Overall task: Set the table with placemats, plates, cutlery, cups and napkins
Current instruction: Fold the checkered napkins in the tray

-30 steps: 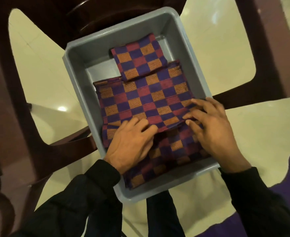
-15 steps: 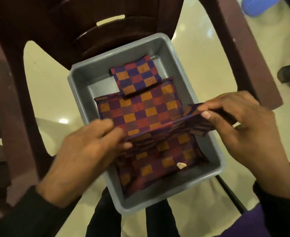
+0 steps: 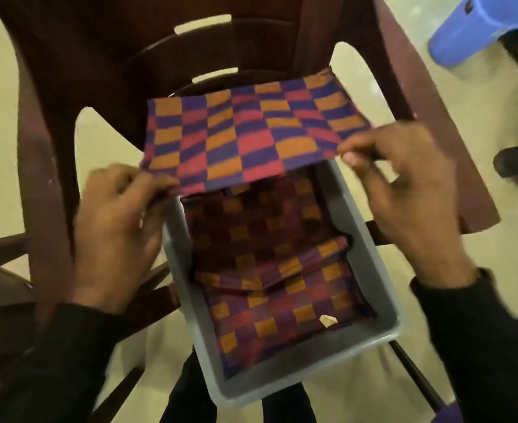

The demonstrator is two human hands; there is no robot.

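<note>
In the middle of the frame, both hands now hold one checked placemat (image 3: 251, 132) up, out of the grey bin (image 3: 370, 270). The left hand (image 3: 120, 227) and right hand (image 3: 404, 184) pinch its near corners with their fingers. It looks ready to go to the desk.

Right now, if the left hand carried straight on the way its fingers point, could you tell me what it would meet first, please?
The left hand pinches the near left corner of the lifted checked placemat, fingers pointing up and right. Straight on, it would probably meet the brown plastic chair back behind the placemat, though depth is unclear.
</note>
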